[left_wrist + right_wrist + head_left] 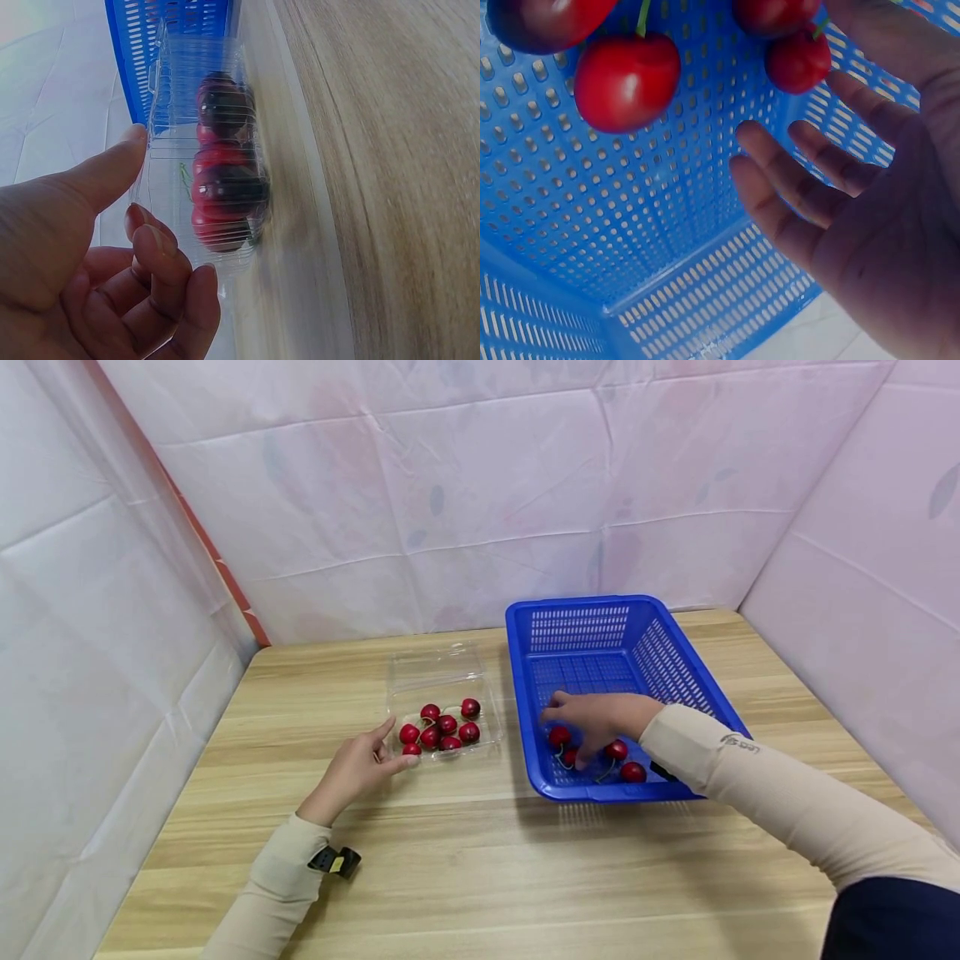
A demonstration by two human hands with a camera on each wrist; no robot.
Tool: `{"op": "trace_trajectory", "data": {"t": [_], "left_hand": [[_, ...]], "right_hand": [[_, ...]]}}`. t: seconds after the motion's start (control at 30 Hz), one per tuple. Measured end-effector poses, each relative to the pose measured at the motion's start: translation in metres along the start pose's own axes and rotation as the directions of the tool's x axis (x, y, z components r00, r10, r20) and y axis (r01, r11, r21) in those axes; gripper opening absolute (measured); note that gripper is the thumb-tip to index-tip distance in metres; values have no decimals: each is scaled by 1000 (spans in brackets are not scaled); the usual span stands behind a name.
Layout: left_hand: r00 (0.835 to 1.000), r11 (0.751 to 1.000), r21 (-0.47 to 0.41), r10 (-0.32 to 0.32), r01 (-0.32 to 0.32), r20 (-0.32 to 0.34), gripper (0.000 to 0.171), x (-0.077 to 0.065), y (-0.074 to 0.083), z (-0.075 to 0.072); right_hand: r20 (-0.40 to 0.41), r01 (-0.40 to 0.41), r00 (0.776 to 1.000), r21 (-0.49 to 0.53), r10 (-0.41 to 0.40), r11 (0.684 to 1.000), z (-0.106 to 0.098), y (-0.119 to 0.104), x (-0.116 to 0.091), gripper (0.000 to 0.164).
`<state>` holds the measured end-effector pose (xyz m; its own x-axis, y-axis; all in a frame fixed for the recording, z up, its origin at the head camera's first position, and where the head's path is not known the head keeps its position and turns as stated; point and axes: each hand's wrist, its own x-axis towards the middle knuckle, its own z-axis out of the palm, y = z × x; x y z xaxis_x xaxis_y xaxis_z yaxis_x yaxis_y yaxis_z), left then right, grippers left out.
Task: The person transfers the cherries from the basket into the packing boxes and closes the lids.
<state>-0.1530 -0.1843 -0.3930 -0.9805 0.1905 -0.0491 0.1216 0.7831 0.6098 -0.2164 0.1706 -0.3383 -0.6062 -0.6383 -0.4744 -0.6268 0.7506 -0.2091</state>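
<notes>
Red cherries (592, 756) in blue basket (697, 681): light, smooth, bruisable; pinch by stem. Right hand (600, 717) over them, fingers loose, empty. Left hand (356, 768) relaxed, steadying flimsy clear clamshell (442, 693) left of basket.

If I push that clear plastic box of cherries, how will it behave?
The clear box looks thin, so it probably flexes and slides easily on the smooth table. Its lid is open, so the round cherries may roll out if it tips.

The left hand (358, 768) is lying at the near left, thumb pointing far, fingers loosely curled and holding nothing. The right hand (600, 718) is reaching leftward from the near right, palm down, fingers spread and relaxed.
</notes>
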Motion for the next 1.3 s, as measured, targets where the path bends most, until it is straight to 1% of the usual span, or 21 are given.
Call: {"op": "trace_trajectory", "data": {"t": [0.13,0.23,0.47,0.63,1.07,1.3], "left_hand": [[1000,1000,1,-1,1,3,82,0,1,-1],[1000,1000,-8,-1,1,4,82,0,1,-1],[1000,1000,-14,0,0,0,82,0,0,-1],[1000,1000,-3,-8,8,4,83,-1,0,-1],[1000,1000,-27,-15,15,11,84,-2,-2,1],[1000,1000,-17,-5,5,4,84,-1,-1,0]], "right_hand": [[-14,30,999,-25,-30,999,3,-2,4,64],[-16,33,999,-40,-34,999,4,-2,7,58],[-12,14,1000,-55,-14,998,5,-1,11,47],[-4,-2,1000,-53,2,999,5,-1,11,46],[6,-6,1000,-29,6,1000,6,0,11,47],[-31,27,999,-4,-27,1000,2,-1,6,49]]}}
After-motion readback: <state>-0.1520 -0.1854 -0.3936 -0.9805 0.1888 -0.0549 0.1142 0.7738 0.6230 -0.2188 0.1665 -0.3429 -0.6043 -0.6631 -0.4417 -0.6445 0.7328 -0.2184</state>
